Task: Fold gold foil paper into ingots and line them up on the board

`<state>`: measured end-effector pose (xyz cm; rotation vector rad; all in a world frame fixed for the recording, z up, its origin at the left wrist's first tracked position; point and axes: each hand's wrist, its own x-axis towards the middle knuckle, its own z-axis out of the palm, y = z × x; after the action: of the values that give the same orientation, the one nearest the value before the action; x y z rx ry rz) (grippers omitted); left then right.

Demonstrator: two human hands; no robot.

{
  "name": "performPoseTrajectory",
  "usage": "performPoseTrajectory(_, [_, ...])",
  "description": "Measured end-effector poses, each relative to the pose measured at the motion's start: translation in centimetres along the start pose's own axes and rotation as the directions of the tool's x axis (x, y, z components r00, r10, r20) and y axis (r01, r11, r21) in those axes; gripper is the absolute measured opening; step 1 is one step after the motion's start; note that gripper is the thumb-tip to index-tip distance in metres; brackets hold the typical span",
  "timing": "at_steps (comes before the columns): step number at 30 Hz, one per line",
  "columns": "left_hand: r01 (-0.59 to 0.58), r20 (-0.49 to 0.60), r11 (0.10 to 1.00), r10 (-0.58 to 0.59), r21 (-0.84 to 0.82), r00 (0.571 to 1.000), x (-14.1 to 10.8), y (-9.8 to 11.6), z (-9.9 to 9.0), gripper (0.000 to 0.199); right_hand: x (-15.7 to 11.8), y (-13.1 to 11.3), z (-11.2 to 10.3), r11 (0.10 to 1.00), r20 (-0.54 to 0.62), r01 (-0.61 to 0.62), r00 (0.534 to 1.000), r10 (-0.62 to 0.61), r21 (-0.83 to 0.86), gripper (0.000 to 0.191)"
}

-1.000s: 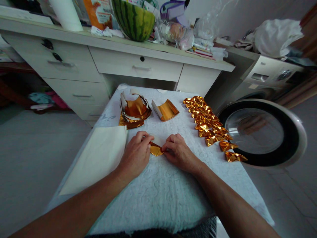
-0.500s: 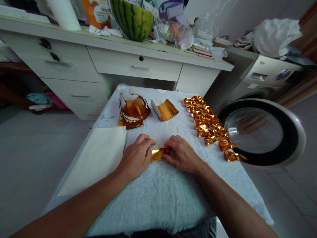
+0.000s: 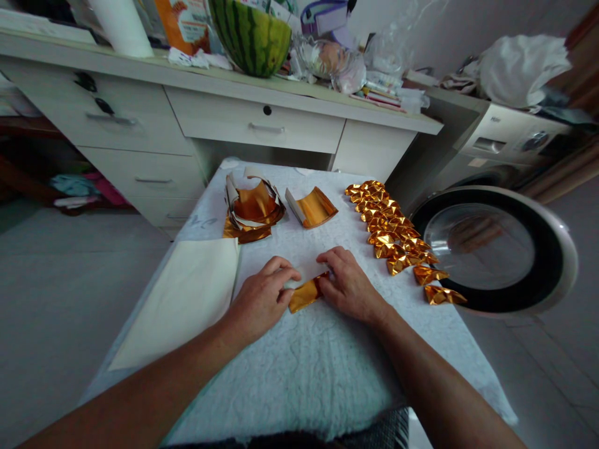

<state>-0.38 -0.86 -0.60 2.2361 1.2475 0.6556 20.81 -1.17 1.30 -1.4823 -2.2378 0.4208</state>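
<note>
Foil strip (image 3: 306,295) lies on the tabletop (image 3: 299,374), nearer the person than the curved foil sheet (image 3: 316,207). Right hand (image 3: 349,287) pinches the strip's right end between partly curled fingers. Left hand (image 3: 266,296), fingers loosely bent, is at the strip's left end; whether it grips there I cannot tell. Folded foil pieces (image 3: 393,227) sit right of that sheet.

Shiny gold foil on soft, matt cloth

The strip (image 3: 305,295) is glossy gold foil, as are the creased, faceted folded pieces (image 3: 386,226); the curved sheet (image 3: 317,207) has a satiny gold face; the table cover (image 3: 290,374) is matt, rumpled cloth; the pale sheet (image 3: 180,302) looks smooth and matt; the watermelon rind (image 3: 250,38) is smooth; the bag (image 3: 390,50) is clear, crinkled plastic.
</note>
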Motion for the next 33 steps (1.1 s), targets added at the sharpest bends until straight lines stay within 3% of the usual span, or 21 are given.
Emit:
performPoseTrajectory(4, [-0.003,0.027,1.0,0.002,0.017,1.0,0.0,0.1,0.0,0.026,0.2,0.4,-0.1,0.978,-0.048,-0.186,0.982,0.182,-0.097,0.022])
performPoseTrajectory(6, [-0.011,0.029,1.0,0.011,0.015,1.0,0.0,0.2,0.0,0.025,0.3,0.5,-0.2,0.967,-0.034,-0.213,0.977,0.211,-0.136,0.017])
performPoseTrajectory(11, [-0.028,0.021,0.999,0.028,0.023,0.999,-0.1,0.3,-0.1,0.024,0.5,0.7,-0.4,0.967,0.027,-0.188,0.98,0.195,-0.171,0.035])
performPoseTrajectory(15, [-0.039,0.025,0.999,0.038,0.035,0.999,-0.2,0.3,-0.2,0.022,0.6,0.7,-0.4,0.946,0.025,-0.25,0.965,0.261,-0.207,0.008])
performPoseTrajectory(21, [-0.038,0.025,0.998,0.037,0.041,0.999,-0.1,0.4,-0.2,0.023,0.4,0.0,-0.4,0.969,0.063,-0.222,0.971,0.23,-0.107,0.009])
performPoseTrajectory(30, [-0.067,0.035,0.997,0.066,0.04,0.997,-0.2,0.5,-0.2,0.022,0.2,0.5,1.1,0.947,-0.064,-0.221,0.975,0.212,-0.234,0.028])
performPoseTrajectory(33, [-0.084,0.048,0.996,0.082,0.041,0.995,-0.3,0.5,-0.1,0.023,0.2,0.5,1.4,0.952,-0.059,-0.221,0.975,0.213,-0.213,0.027])
